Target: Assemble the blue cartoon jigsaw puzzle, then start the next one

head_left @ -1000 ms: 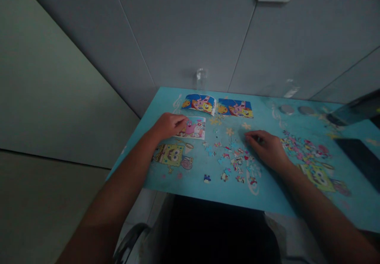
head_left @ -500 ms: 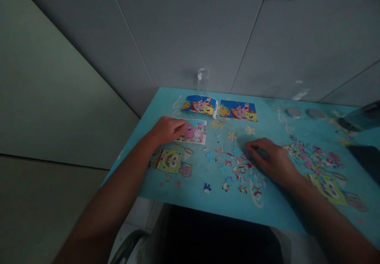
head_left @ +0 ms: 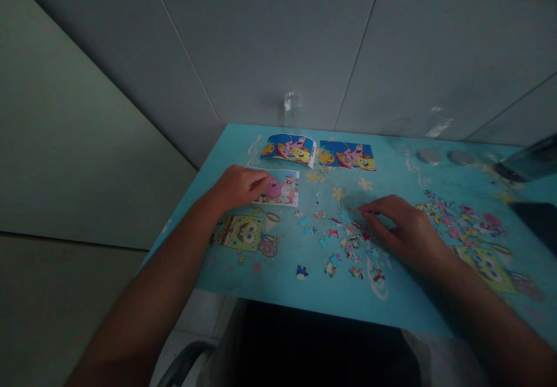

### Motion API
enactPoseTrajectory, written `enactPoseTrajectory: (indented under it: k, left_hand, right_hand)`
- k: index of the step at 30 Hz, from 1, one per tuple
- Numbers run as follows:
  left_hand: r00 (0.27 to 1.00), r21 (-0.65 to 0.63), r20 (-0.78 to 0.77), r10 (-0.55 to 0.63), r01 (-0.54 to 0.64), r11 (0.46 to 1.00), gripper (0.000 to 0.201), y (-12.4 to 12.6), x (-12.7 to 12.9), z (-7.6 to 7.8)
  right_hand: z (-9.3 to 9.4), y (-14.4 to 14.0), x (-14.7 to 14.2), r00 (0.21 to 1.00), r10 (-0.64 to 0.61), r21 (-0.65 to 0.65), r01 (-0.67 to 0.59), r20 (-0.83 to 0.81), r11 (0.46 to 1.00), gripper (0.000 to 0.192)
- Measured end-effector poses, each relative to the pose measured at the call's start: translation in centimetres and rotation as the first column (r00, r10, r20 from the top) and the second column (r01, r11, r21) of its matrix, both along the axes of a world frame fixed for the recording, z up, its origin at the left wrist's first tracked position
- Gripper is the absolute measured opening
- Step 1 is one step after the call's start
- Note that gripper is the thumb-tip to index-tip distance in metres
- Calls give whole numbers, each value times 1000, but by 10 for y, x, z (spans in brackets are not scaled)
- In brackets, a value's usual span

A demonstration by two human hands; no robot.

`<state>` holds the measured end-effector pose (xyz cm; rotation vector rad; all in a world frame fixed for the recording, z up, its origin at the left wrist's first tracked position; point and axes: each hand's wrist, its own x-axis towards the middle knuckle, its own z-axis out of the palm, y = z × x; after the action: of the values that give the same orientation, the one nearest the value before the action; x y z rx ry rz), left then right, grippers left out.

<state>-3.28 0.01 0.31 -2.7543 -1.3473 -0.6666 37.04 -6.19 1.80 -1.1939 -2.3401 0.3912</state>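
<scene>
My left hand [head_left: 243, 187] lies over the left end of a picture card [head_left: 287, 195] with pink cartoon figures, its fingers closed and pressed on the card. My right hand [head_left: 402, 224] hovers at the right side of a loose scatter of jigsaw pieces [head_left: 350, 242]. Its thumb and forefinger are pinched; whatever may be between them is too small and dim to make out. A single blue-and-white jigsaw piece [head_left: 301, 272] lies apart near the table's front edge.
Behind the card are a curled picture sheet [head_left: 289, 148] and an assembled-looking picture [head_left: 347, 155]. A second heap of pieces [head_left: 463, 216] lies to the right. A clear glass [head_left: 291, 108] stands by the wall, with round grey lids [head_left: 430, 156] and a dark bottle [head_left: 528, 159] further right.
The camera view has shifted slightly. My right hand stays beside the scattered pieces, its fingertips a little closer together. My left hand remains on the card.
</scene>
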Motion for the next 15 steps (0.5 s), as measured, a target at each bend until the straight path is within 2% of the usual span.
enactPoseTrajectory:
  k: [15]
  left_hand:
    - [1000, -2, 4, -2, 2, 1000, 36, 2, -4, -6]
  right_hand:
    - [0, 4, -2, 998, 61, 34, -61, 20, 998, 18]
